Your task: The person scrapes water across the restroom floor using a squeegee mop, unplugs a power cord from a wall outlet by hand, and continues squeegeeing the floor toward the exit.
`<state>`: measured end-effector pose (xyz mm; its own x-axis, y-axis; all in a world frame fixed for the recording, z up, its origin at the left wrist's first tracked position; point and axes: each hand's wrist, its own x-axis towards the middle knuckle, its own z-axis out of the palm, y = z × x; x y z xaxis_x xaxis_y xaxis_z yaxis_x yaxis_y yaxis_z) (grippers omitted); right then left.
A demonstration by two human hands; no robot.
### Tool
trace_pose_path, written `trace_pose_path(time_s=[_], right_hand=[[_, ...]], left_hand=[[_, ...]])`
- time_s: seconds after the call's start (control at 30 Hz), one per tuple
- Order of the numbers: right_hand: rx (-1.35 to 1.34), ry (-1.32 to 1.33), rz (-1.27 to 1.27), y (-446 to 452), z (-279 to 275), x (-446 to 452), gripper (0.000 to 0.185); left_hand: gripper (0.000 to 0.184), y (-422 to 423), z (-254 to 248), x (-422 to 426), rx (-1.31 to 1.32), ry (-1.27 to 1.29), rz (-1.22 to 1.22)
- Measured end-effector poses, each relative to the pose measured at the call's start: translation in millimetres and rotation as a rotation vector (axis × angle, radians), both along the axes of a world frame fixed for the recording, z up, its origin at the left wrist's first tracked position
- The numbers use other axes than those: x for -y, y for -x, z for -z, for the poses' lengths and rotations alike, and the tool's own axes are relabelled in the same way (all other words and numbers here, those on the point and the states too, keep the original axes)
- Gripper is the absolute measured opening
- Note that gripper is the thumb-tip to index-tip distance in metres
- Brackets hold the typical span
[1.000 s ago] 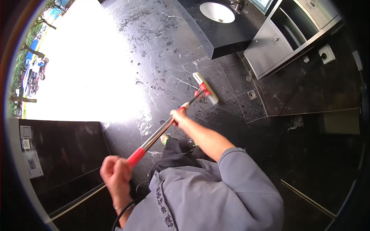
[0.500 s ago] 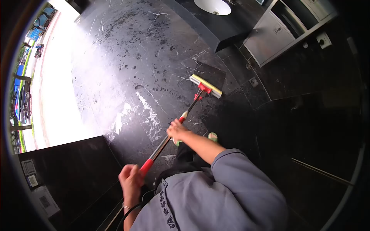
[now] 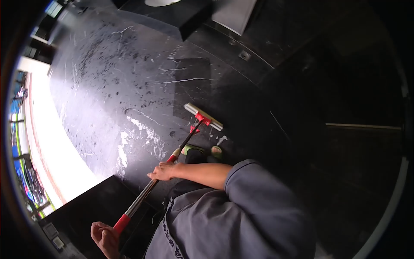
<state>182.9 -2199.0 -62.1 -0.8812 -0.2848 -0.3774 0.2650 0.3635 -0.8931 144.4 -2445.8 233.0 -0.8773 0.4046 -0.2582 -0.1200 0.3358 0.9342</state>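
Observation:
A sponge mop (image 3: 138, 201) runs slantwise from the lower left up to the middle of the view, its metal pole fitted with red grips. The pale sponge head (image 3: 202, 117), held in a red clamp, rests on the dark floor a little beyond my feet. Partway down the pole, my right hand (image 3: 163, 171) is closed around it near a red collar. At the upper end, my left hand (image 3: 105, 237) has its fingers curled by the red grip and holds the mop there. A darker, wet-looking strip (image 3: 192, 82) lies on the floor beyond the head.
Dusty marks and footprints cover the dark marble floor (image 3: 112, 86). A black counter (image 3: 164, 17) with a white basin (image 3: 161, 2) stands ahead, a grey cabinet (image 3: 235, 15) beside it. A black block (image 3: 97, 207) stands at lower left, near a bright opening to the outside.
The mop head has been drawn back toward my feet, and both hands have moved down and left with the pole. The view has turned, with the counter shifting up and left.

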Motion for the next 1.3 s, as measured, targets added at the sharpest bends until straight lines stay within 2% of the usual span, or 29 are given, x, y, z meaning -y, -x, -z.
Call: trace_pose_path(time_s=[0.03, 0.1, 0.13, 0.17, 0.2, 0.23, 0.27, 0.3, 0.33, 0.37, 0.4, 0.47, 0.5, 0.57, 0.6, 0.63, 0.7, 0.73, 0.77, 0.83, 0.87, 0.9, 0.93, 0.97, 1.0, 1.17, 1.27, 1.3], right_hand=[[0.006, -0.020, 0.020, -15.1, -5.7, -17.8, 0.060], [-0.102, -0.221, 0.084, -49.8, 39.5, -41.1, 0.048], [-0.107, -0.289, 0.128, -77.3, 13.7, -75.0, 0.043], [0.020, -0.234, 0.294, -99.4, 29.2, -93.3, 0.041], [-0.100, -0.417, 0.247, -123.9, 46.9, -114.4, 0.039], [0.048, -0.404, 0.356, -147.3, 103.5, -129.0, 0.036], [0.041, -0.540, 0.330, -172.3, 79.3, -152.7, 0.026], [0.245, -0.431, 0.627, -196.7, 95.1, -166.8, 0.021], [0.077, -0.534, 0.759, -227.2, 128.9, -176.5, 0.020], [0.104, -0.968, 0.606, -256.5, 160.6, -186.5, 0.017], [0.188, -1.077, 0.763, -282.9, 166.3, -190.3, 0.014], [0.617, -1.032, 0.916, -308.6, 173.5, -184.3, 0.025], [0.621, -1.035, 0.911, -305.0, 185.3, -168.9, 0.025], [0.904, -0.710, 1.725, -284.4, 210.1, -121.7, 0.048], [0.999, 0.178, 1.765, -271.6, 196.3, -111.8, 0.057], [0.997, 0.497, 1.746, -245.6, 188.9, -97.1, 0.051], [0.926, 0.397, 1.693, -180.6, 181.7, -56.3, 0.049], [0.905, 0.508, 1.674, -157.8, 210.9, -34.8, 0.050], [0.864, 0.451, 1.729, -106.7, 155.0, -13.6, 0.049], [0.939, 0.549, 1.556, -39.9, 184.6, 28.8, 0.057], [0.918, 0.506, 1.532, 7.0, 161.0, 51.7, 0.062], [0.914, 0.562, 1.473, 47.1, 161.2, 76.6, 0.062], [0.860, 0.547, 1.514, 90.2, 128.3, 96.7, 0.061], [0.849, 0.677, 1.471, 128.6, 96.3, 109.1, 0.059], [0.866, 0.764, 1.337, 164.0, 98.8, 131.9, 0.068], [0.753, 1.007, 1.082, 304.8, 14.8, 191.6, 0.048], [0.659, 1.120, 0.991, 351.7, -12.2, 199.4, 0.037], [0.624, 1.097, 1.099, 357.5, -30.8, 195.4, 0.031]], left_hand=[[0.009, -0.6, 7.1, -16.8, 0.069, 0.000, -0.096], [0.010, -3.2, 23.0, -57.1, 0.099, 0.040, 0.045], [0.009, -3.8, 34.5, -78.3, 0.154, 0.095, 0.119], [0.007, -7.7, 51.7, -103.9, 0.181, 0.097, 0.195], [0.009, -10.3, 72.3, -126.5, 0.243, 0.135, 0.249], [0.009, -16.3, 87.6, -155.0, 0.283, 0.203, 0.319], [0.006, -22.5, 105.5, -180.4, 0.394, 0.221, 0.364], [0.006, -31.8, 120.0, -207.2, 0.500, 0.175, 0.435], [0.008, -44.4, 144.7, -226.4, 0.503, 0.111, 0.529], [0.008, -58.0, 176.6, -236.8, 0.473, 0.060, 0.629], [0.008, -74.1, 191.3, -249.7, 0.562, -0.062, 0.663], [0.007, -96.4, 221.9, -251.8, 0.688, -0.201, 0.759], [0.007, -93.1, 223.3, -245.4, 0.694, -0.203, 0.757], [0.007, -79.6, 223.8, -223.8, 0.569, -0.145, 0.927], [0.007, -64.0, 221.8, -210.8, 0.576, -0.142, 0.930], [0.007, -39.5, 215.9, -196.1, 0.535, -0.066, 0.892], [0.007, 19.1, 205.8, -163.4, 0.517, 0.026, 0.821], [0.007, 52.0, 199.9, -146.2, 0.545, 0.042, 0.780], [0.006, 84.3, 188.0, -129.8, 0.493, 0.091, 0.781], [0.005, 146.7, 162.6, -87.3, 0.388, 0.175, 0.733], [0.005, 178.8, 149.2, -67.2, 0.328, 0.204, 0.701], [0.005, 210.6, 133.4, -45.6, 0.288, 0.229, 0.633], [0.005, 238.1, 116.2, -25.6, 0.251, 0.244, 0.559], [0.005, 263.4, 91.1, -12.4, 0.149, 0.323, 0.544], [0.005, 287.4, 65.7, 1.5, 0.046, 0.403, 0.526], [0.005, 366.6, -36.2, 41.5, -0.277, 0.542, 0.440], [0.010, 369.2, -79.9, 19.8, -0.410, 0.612, 0.403], [0.011, 361.3, -88.7, 3.9, -0.447, 0.596, 0.415]])
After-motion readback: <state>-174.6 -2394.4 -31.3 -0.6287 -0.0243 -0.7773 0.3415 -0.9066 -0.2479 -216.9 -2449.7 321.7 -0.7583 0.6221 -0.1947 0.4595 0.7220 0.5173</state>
